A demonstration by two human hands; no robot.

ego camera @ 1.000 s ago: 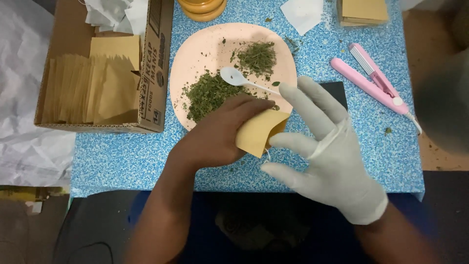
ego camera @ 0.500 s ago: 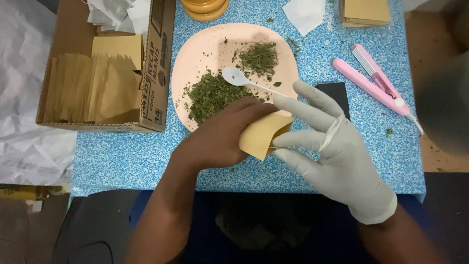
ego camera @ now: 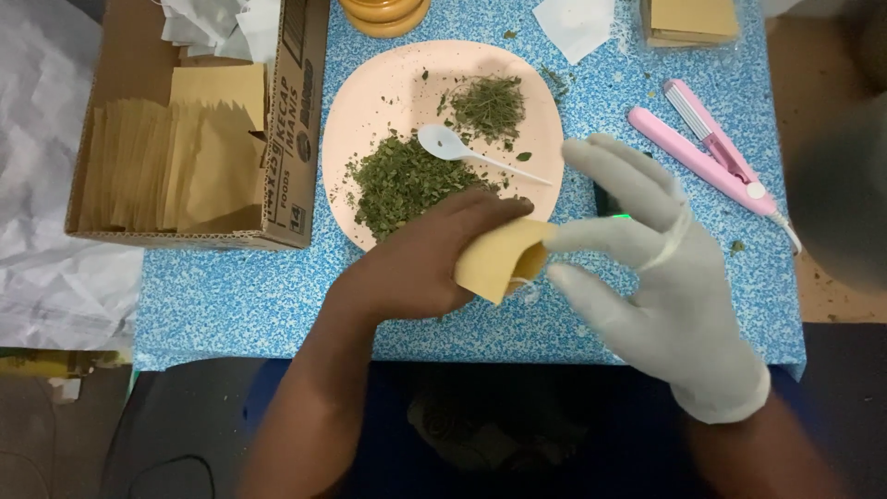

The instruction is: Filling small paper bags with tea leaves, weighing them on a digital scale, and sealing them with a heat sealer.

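The left hand (ego camera: 416,268) still grips the tan paper pouch (ego camera: 499,261); the gloved right hand (ego camera: 661,277), fingers spread wide, has drawn slightly off its mouth.

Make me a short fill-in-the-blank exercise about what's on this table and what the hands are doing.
1. The left hand holds a small tan paper pouch, and the right hand wears a white ____.
2. The white plastic spoon lies on a round pink ____.
3. The stack of tan pouches sits inside a ____ box.
4. The pink sealing tool lies on the table's ____ side.

Missing words: glove; plate; cardboard; right
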